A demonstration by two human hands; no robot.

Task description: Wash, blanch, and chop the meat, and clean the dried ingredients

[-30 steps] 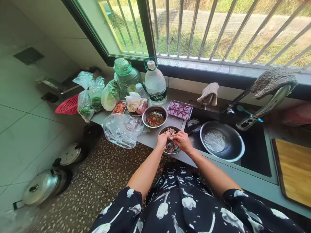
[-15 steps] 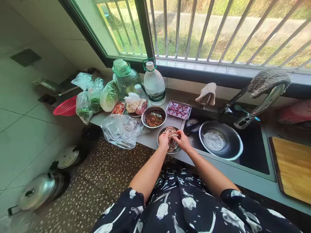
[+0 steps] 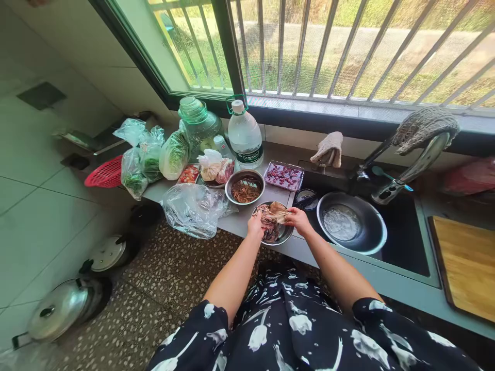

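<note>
Over a metal bowl (image 3: 286,240) at the counter's front edge, a soft piece of squid (image 3: 277,210), tan on one side and pinkish-brown and stringy on the other, is stretched between my two hands. My left hand (image 3: 255,225) grips its stringy left part. The tan right edge is pinched in the fingers of my right hand (image 3: 299,220). More dark pinkish pieces lie below, inside the bowl. Just behind stands a second metal bowl (image 3: 229,193) with brown strips in dark liquid. A tray of dark red meat pieces (image 3: 285,175) sits behind and to the right.
To the right, a large metal basin (image 3: 382,242) rests in the dark sink (image 3: 410,242) under the faucet (image 3: 390,190). Beyond it lies a wooden cutting board (image 3: 467,263). Leftward are a clear plastic bag (image 3: 193,211), a water jug (image 3: 245,136), bagged greens (image 3: 143,159) and a red basket (image 3: 104,172).
My right hand has moved a little to the right, away from my left hand. The squid between them is now spread wider, with its tan flat side showing.
</note>
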